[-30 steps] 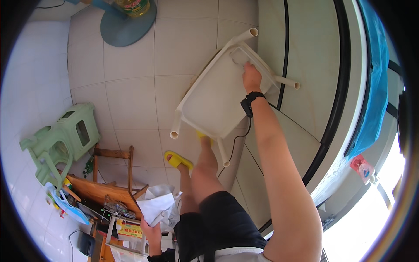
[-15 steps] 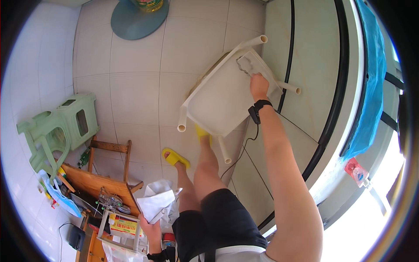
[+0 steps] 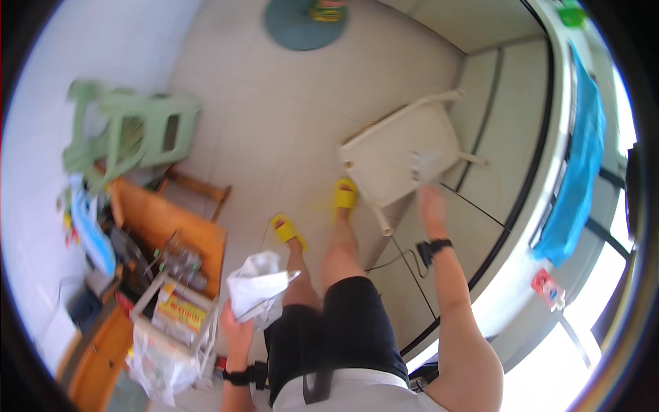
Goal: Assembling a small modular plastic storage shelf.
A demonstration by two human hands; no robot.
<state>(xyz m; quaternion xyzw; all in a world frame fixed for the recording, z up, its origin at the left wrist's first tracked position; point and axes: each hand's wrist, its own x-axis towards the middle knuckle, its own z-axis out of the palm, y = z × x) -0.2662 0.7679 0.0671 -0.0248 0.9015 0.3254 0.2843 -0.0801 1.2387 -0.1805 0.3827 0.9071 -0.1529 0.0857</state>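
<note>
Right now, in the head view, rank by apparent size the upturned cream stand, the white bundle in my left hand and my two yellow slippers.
1. Upturned cream stand
2. White bundle, probably nearer the camera
3. Left yellow slipper and right yellow slipper: too alike to rank

The bag [image 3: 257, 287] is white, the slippers [image 3: 345, 199] bright yellow
</note>
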